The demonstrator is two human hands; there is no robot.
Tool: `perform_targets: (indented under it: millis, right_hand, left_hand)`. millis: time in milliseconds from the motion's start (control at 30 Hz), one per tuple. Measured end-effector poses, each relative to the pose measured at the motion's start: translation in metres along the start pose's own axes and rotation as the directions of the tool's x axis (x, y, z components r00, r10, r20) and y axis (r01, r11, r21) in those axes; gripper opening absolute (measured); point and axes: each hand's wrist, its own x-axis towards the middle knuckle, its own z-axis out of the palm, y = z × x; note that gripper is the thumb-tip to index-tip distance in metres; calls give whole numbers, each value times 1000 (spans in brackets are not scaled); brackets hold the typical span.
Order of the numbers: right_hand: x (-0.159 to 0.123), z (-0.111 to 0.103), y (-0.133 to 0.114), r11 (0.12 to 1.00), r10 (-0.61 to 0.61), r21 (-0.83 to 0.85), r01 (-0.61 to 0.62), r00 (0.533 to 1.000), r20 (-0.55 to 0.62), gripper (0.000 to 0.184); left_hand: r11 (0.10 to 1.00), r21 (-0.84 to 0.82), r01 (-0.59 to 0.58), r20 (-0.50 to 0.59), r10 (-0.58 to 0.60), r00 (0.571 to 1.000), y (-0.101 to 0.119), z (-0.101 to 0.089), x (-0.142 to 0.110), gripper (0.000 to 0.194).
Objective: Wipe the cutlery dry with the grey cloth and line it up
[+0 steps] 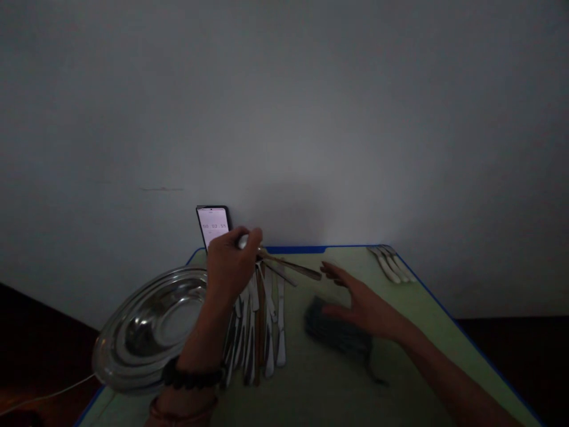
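Note:
My left hand [232,261] is closed around the bowl end of a metal spoon [291,267], whose handle points right and slightly down. My right hand [355,302] is open, its fingertips just beyond the tip of that handle and its thumb over a dark grey, cloth-like bundle [333,332]. The bundle is blurred, with a loose strand trailing toward the front. Beneath and in front of my left hand lies a pile of knives and other cutlery [249,350], partly covered by my forearm.
A large shiny metal basin [128,308] stands at the left of the pale green, blue-edged table [355,397]. A phone [214,222] showing a timer leans against the wall behind. Several forks [393,264] with pale handles lie at the far right corner.

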Motion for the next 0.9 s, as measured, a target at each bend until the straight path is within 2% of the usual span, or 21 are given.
perform_targets:
  millis: [33,100,167,233,300,400,433,500,600,700,900]
  right_hand:
    - [1,-2,-5,1000,-30,7,31,997,-68,76]
    - [1,-5,-16,993,-119,-7,119,986,-117,70]
    - [-3,-7,-22,979,-198,-71,193,977,-81,56]
    - [-9,-11,-18,960,-220,-187,209,975,-38,42]
    - [-14,-18,-3,937,-185,-313,156,981,-65,36]
    - [-18,-33,31,905,-81,-424,-30,967,-242,36]
    - [-18,-37,42,876,-31,-470,-112,958,-286,36]
    - [-17,-40,61,764,84,-592,-258,949,-306,38]
    - [-14,-34,76,658,166,-665,-353,929,-329,38]
    - [-11,-24,78,575,186,-712,-404,912,-366,40]
    - [8,-25,78,443,194,-785,-432,901,-387,40]
  left_hand:
    - [999,15,-30,50,30,998,4,7,-5,30]
    - [997,36,-65,108,61,992,10,25,-14,35]
    - [994,65,-86,253,67,965,11,44,-23,40]
    - [991,57,-119,355,92,930,7,61,-31,47]
    - [985,52,-164,453,123,883,-1,76,-39,51]
    - [969,89,-230,581,137,802,-11,93,-51,46]
    - [960,105,-260,616,143,775,-13,96,-55,43]
    - [934,130,-332,682,159,714,-14,101,-63,39]
    - [880,167,-445,762,172,625,-13,105,-74,28]
    - [823,219,-524,791,165,590,-12,107,-81,24]
    - [770,264,-582,805,157,572,-12,110,-85,24]
